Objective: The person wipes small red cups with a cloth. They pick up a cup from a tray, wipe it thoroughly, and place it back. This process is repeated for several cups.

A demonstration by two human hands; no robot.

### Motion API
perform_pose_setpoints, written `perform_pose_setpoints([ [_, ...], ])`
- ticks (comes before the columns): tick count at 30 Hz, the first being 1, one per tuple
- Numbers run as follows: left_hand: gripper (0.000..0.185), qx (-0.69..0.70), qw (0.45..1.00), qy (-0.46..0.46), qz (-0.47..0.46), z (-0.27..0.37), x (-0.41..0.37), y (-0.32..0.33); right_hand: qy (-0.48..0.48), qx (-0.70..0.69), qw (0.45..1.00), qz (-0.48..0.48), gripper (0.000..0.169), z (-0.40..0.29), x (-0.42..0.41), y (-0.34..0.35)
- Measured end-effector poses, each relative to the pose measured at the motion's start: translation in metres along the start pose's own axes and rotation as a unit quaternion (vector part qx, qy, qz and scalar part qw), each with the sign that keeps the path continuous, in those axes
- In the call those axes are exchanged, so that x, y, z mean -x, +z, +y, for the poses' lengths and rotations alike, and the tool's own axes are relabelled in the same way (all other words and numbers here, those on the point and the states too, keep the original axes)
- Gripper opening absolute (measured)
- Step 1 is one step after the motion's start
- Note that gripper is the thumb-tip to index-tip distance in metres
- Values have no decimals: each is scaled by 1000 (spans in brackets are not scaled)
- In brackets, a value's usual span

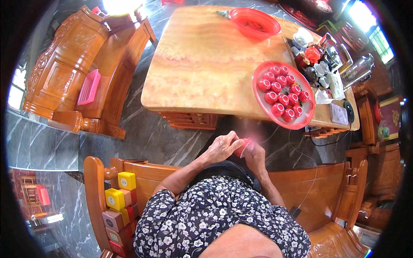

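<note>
My left hand (pixel 222 147) and my right hand (pixel 255 155) meet above my lap, with a small red cup (pixel 240 150) between them. The left thumb and fingers close on the cup's near side, and the right hand holds its other side; a pinkish blur hides the right fingertips. Ahead to the right, a round red-rimmed tray (pixel 256 93) sits at the near edge of the wooden table (pixel 193 71). Several red cups (pixel 277 110) stand on it upside down, their pale foot rings up. Toward the table's far edge is a red plastic basin (pixel 235 16) with dark bits inside.
A tea set with a red flower-like item (pixel 312 55) and a clear jug (pixel 358 71) crowd the table's right side. A cable (pixel 329 144) hangs off that end. A pink basket (pixel 88 87) lies on the left bench. Stacked small boxes (pixel 115 199) stand on my seat.
</note>
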State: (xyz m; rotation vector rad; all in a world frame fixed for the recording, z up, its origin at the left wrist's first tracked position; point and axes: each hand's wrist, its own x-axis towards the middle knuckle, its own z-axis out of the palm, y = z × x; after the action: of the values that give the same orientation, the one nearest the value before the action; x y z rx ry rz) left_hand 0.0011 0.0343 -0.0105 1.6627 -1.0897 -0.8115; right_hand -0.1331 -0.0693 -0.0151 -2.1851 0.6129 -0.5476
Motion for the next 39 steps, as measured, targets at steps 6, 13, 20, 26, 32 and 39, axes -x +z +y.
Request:
perform_pose_setpoints([
  [6,53,-52,995,-19,-87,-20,-9,-2,-41,100,994,-21,19,-21,0,-8],
  [13,44,-64,996,-37,-53,-44,-7,2,-66,68,995,14,18,-2,6,9],
  [20,51,-20,989,142,49,-4,4,-8,104,-121,979,-127,23,-1,-6,6],
  [26,58,-53,982,171,62,2,7,-7,99,-290,943,-127,29,30,3,30],
  [32,52,-98,986,125,54,-8,13,-8,103,-79,987,-97,23,4,-3,18],
  [39,39,-17,1000,11,4,-2,17,-10,-34,9,999,41,31,-10,-4,12],
])
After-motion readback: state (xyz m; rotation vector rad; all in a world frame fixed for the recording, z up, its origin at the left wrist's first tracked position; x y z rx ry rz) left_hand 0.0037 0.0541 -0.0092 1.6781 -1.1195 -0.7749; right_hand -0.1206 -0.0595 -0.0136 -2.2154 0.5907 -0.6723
